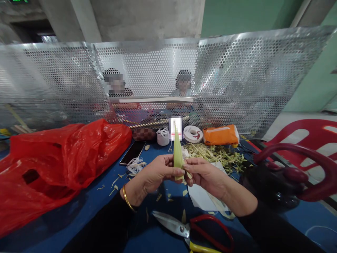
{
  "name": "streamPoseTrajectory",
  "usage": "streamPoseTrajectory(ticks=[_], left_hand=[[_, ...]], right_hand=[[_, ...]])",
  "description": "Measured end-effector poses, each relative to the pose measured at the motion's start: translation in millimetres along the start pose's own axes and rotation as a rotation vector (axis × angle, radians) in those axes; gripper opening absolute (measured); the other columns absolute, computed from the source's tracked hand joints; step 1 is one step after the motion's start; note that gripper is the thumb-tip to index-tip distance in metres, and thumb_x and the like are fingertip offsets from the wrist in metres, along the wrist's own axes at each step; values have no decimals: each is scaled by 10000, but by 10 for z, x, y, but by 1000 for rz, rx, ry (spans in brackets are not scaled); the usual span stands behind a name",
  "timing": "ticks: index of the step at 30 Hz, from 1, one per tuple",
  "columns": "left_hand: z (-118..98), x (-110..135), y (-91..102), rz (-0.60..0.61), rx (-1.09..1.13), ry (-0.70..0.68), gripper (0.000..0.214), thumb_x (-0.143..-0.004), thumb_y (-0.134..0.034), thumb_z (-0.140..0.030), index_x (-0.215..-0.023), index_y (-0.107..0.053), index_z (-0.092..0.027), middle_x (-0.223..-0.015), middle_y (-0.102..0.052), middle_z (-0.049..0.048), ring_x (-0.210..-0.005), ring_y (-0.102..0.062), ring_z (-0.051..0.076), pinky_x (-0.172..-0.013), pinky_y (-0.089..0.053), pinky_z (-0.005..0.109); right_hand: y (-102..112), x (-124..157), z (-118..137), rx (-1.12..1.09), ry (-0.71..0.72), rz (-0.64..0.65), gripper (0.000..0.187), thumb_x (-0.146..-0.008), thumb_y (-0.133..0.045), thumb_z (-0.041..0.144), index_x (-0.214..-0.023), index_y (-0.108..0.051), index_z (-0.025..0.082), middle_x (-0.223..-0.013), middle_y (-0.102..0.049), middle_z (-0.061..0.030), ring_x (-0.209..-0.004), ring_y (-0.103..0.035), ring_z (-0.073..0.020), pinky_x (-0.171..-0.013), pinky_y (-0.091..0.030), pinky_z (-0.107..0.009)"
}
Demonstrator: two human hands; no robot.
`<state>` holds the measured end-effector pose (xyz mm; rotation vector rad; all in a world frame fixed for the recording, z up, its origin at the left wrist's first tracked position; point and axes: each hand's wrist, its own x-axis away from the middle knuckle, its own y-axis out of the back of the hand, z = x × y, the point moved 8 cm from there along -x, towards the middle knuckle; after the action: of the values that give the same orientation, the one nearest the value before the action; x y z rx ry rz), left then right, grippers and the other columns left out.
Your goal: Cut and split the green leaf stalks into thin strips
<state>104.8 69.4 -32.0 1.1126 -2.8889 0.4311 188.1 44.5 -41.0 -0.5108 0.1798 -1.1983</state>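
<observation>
A pale green, pointed leaf strip (178, 154) stands upright over the middle of the table, its tip away from me. My left hand (165, 169) grips its lower end, with the thumb across the front. From the other side, my right hand (200, 172) pinches the strip's lower right edge, where a small piece sticks out. Some of the right fingertips are hidden behind the leaf. Below the hands lie scissors (181, 228) with one red and one yellow handle, blades pointing left. White paper (205, 196) lies under my right forearm.
Left is a red plastic bag (65, 158), beside a phone (133, 152) and white string (136, 165). Behind the hands are a white spool (193, 134), an orange packet (221, 135) and plant scraps (216, 154). A dark kettle (276, 186) stands right. Perforated metal panels (158, 70) separate two people opposite.
</observation>
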Motion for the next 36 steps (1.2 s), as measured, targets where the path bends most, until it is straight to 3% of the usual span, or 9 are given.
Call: streamPoseTrajectory(ticks=[6, 15, 20, 26, 32, 36], left_hand=[[7, -4, -41, 25, 51, -2, 347, -683, -743, -160, -1021, -669, -135, -855, -705, 69, -711, -661, 150, -678, -500, 253], [21, 9, -50, 79, 155, 75, 343, -631, -771, -157, -959, -678, -117, -768, -657, 38, -597, -590, 96, -584, -495, 213], [20, 3, 30, -2, 73, 69, 382, -606, -794, -198, -962, -679, -119, -815, -663, 59, -643, -610, 126, -584, -510, 238], [33, -7, 34, -67, -21, 70, 345, -595, -806, -250, -902, -701, -134, -803, -676, 42, -645, -594, 117, -610, -462, 236], [28, 10, 28, -107, -114, 108, 404, -603, -795, -406, -871, -717, -114, -708, -654, 34, -575, -547, 94, -575, -402, 214], [44, -1, 48, -120, -121, 104, 414, -617, -777, -447, -842, -711, -106, -683, -637, 28, -554, -523, 88, -550, -378, 209]], right_hand=[[0, 7, 6, -7, -13, 9, 232, -652, -792, 298, -731, -690, 105, -555, -608, 4, -441, -503, -55, -472, -409, -179], [-12, 39, 18, -81, -84, 110, 199, -680, -763, 257, -767, -667, 106, -592, -584, 13, -477, -534, -70, -499, -439, -197], [48, 11, 91, -1, 0, 5, 182, -675, -762, 254, -738, -653, 123, -601, -605, 10, -498, -561, -84, -519, -461, -208], [102, -19, 108, 110, 121, -134, 304, -701, -752, 423, -729, -651, 137, -640, -616, 8, -546, -553, -75, -581, -459, -208], [95, -24, 88, 96, 165, -142, 254, -669, -789, 332, -795, -667, 149, -701, -600, 17, -578, -506, -70, -584, -425, -194], [121, -21, 94, 92, 172, -173, 232, -637, -805, 310, -732, -663, 153, -677, -583, 22, -592, -507, -79, -605, -427, -199]])
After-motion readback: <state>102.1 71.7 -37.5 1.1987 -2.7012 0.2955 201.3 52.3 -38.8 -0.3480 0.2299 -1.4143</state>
